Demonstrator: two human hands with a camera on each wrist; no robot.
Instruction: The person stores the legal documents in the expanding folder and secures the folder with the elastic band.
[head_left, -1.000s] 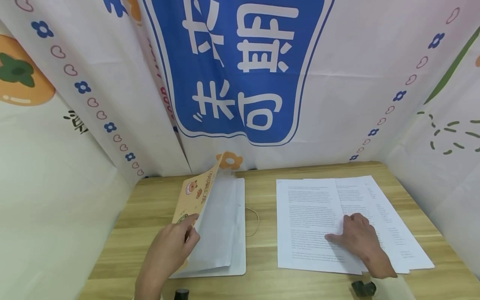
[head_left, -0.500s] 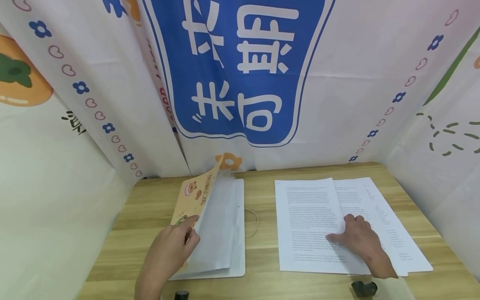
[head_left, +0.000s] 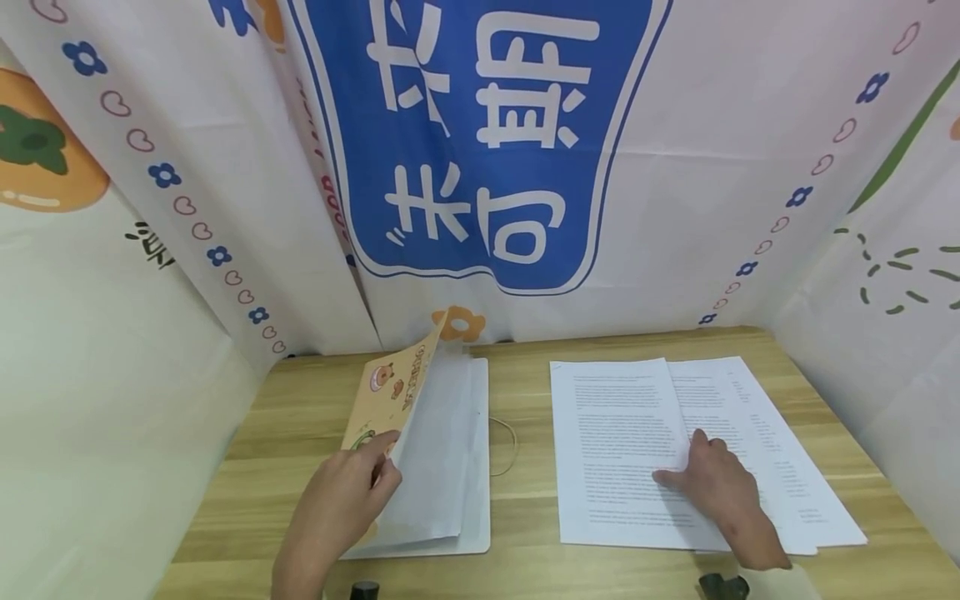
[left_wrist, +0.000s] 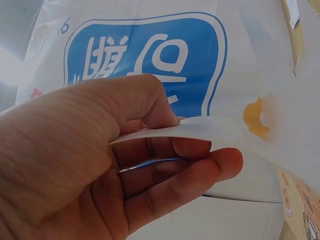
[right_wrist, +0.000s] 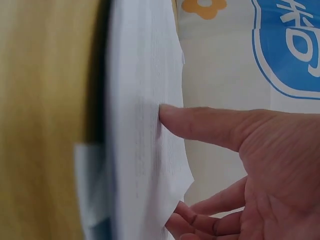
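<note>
A folder with an orange-brown cartoon cover lies half open on the left, showing translucent whitish leaves. My left hand pinches the raised cover edge. In the left wrist view, the thumb of the left hand bends over a thin white edge, with the fingers beneath. At the right, my right hand holds the side edge of the left printed sheets. Its thumb presses their face, while the other fingertips are hidden behind the paper. More printed sheets lie partly underneath.
A thin elastic loop sticks out from the folder's right side onto the wooden table. White printed cloth hangs behind the table and along both sides. Wood shows between folder and sheets.
The left printed sheets have shifted and turned slightly under my right hand, so less of their overlap with the right sheets shows at the top. My left hand stays on the cover.
</note>
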